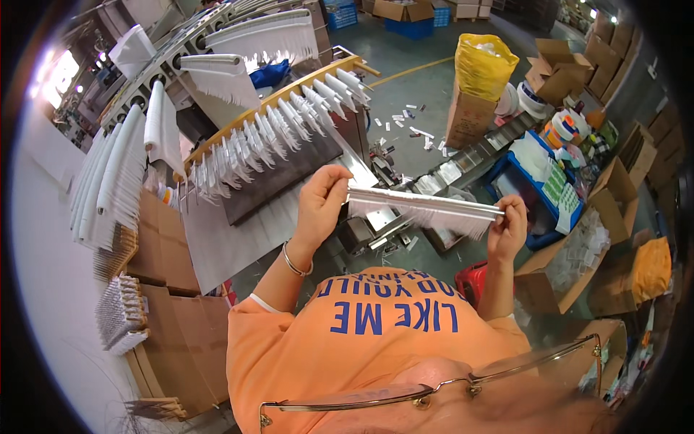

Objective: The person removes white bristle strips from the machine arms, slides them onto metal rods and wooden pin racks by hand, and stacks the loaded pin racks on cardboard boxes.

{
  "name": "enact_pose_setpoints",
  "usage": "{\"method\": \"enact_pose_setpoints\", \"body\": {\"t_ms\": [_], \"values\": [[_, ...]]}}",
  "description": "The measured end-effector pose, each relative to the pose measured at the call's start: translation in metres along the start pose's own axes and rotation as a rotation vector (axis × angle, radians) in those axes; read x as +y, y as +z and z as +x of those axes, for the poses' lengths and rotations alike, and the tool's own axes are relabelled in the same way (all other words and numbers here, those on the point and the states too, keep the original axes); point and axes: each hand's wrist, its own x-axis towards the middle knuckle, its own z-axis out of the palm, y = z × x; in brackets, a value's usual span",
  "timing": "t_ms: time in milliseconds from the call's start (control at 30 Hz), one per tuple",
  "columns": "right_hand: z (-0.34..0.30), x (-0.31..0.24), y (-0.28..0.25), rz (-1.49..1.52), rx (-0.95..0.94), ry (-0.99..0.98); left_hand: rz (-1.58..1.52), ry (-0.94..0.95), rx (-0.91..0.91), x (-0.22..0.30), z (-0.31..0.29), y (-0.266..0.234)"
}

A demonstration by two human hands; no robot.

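Note:
Stretched between my hands is a long thin rod with white fringe (426,206), its fine strands hanging along its length. My left hand (324,199) pinches the rod's left end. The right end, where two thin bars show, is in the closed fingers of my right hand (508,230). Beyond my left hand, a yellow rack (271,108) carries a row of similar white fringed pieces (246,155). Under the held rod stands a metal machine part (379,220), partly covered by the fringe.
White fringed rolls (119,177) hang from a long machine at left, above cardboard boxes (181,333). A narrow conveyor (470,163) runs to the back right. Beside it are a tall box with a yellow bag (486,65) and a blue crate (531,192). Small white scraps (405,119) litter the floor.

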Motion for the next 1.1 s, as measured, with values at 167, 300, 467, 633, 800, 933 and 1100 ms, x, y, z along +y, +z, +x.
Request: {"method": "enact_pose_setpoints", "body": {"t_ms": [167,300,467,633,800,933,1100], "values": [[0.006,0.003,-0.006,0.042,-0.006,-0.001,-0.03,-0.015,-0.027,0.002,0.011,0.001],[0.01,0.006,-0.003,0.061,0.069,-0.005,-0.003,-0.025,-0.089,0.001,0.021,-0.001],[0.018,0.004,-0.011,0.095,0.09,-0.068,0.071,0.05,-0.069,0.003,0.027,0.011],[0.028,-0.004,-0.021,-0.026,0.154,-0.196,0.014,-0.003,-0.09,0.0,0.033,0.028],[0.029,-0.003,0.005,0.012,0.114,-0.133,0.049,0.056,-0.009,0.006,0.048,0.013],[0.055,-0.008,0.004,0.108,0.135,-0.156,0.181,0.191,-0.058,0.027,0.072,0.025],[0.115,-0.009,0.024,0.085,-0.063,-0.108,-0.063,0.203,0.034,0.013,0.153,0.027]]}}
